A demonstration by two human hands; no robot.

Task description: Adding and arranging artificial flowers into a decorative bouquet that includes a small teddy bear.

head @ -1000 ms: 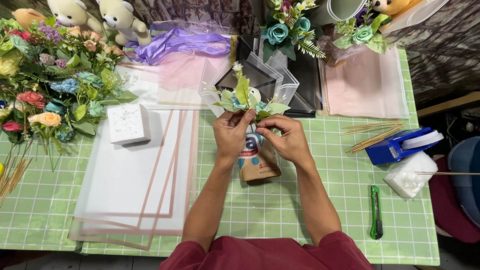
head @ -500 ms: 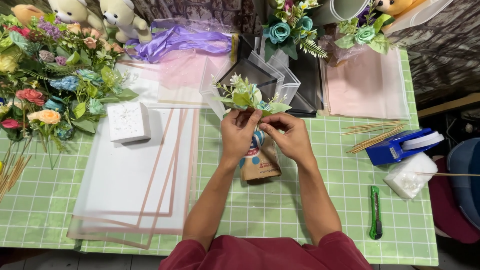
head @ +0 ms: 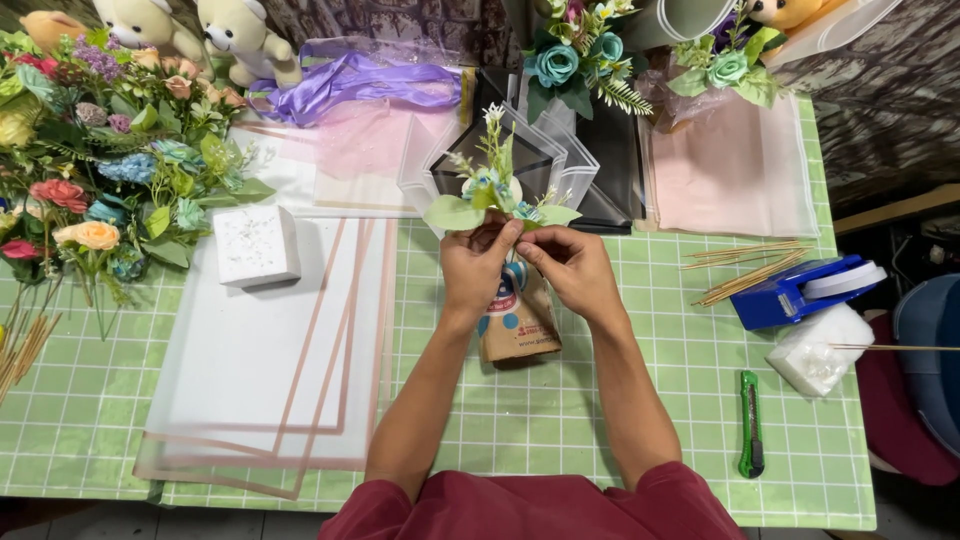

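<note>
Hands together at the middle of the bench (head: 620,400), both pinched on a small sprig of artificial flowers (head: 492,195). Left hand (head: 478,268) has thumb and fingers closed round the gathered stems; right hand (head: 572,268) closes in from the other side, fingertips meeting the left's just under the leaves. The sprig stands upright above a brown paper packet (head: 518,325), which lies on the green checked cover beneath the wrists.

Risk as I read it: the hold is only at the fingertips, so if either pinch slackens the stems could splay and the little white blossom at the top tip over. Those wide leaves also sit close to the clear folded wrapper (head: 540,160) just behind; a push forward might snag them on it.

Off to the person's left lie frosted wrapping sheets (head: 260,370) with a white foam block (head: 257,245) on top; to the right, wooden skewers (head: 745,268), a blue tape dispenser (head: 795,292) and a green utility knife (head: 750,422), all well apart from the hands.
</note>
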